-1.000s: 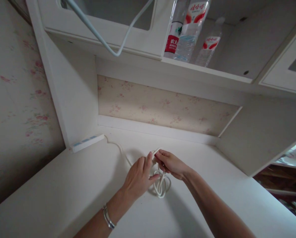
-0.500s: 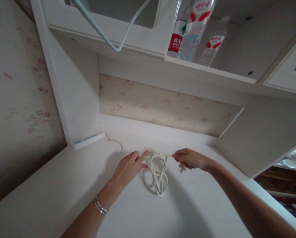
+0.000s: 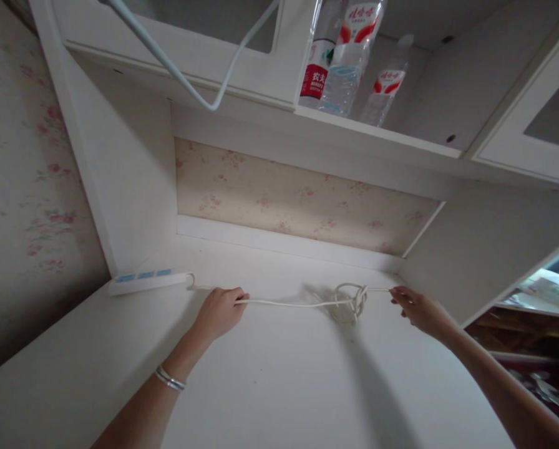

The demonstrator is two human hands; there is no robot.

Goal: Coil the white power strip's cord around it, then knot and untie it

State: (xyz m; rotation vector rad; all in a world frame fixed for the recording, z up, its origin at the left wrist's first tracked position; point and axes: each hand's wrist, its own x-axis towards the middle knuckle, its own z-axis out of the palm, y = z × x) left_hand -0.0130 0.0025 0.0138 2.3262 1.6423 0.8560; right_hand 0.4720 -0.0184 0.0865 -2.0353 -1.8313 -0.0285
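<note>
A white power cord (image 3: pixel 293 304) is stretched between my two hands above the white desktop. My left hand (image 3: pixel 221 313), with a silver bangle at the wrist, is closed around the cord near the power strip. Toward the right, the cord gathers into a loose tangle of loops (image 3: pixel 354 302). Just beyond that tangle, my right hand (image 3: pixel 413 308) pinches the cord with its fingertips. The plug does not show clearly. The white power strip (image 3: pixel 151 282), with blue socket faces, lies at the left back of the desktop, and the cord runs out of its right end.
Overhead is a white cabinet (image 3: pixel 242 81) whose open shelf holds plastic bottles (image 3: pixel 345 68). A pale bent rod (image 3: pixel 176 72) hangs across the upper left. White side panels (image 3: pixel 134 162) flank the desktop (image 3: pixel 279 386). Shelves with items (image 3: pixel 536 349) stand at the far right.
My hands have moved apart, left hand leftward and right hand rightward. The cord between them has straightened, the tangle has shifted right, and the power strip has turned slightly.
</note>
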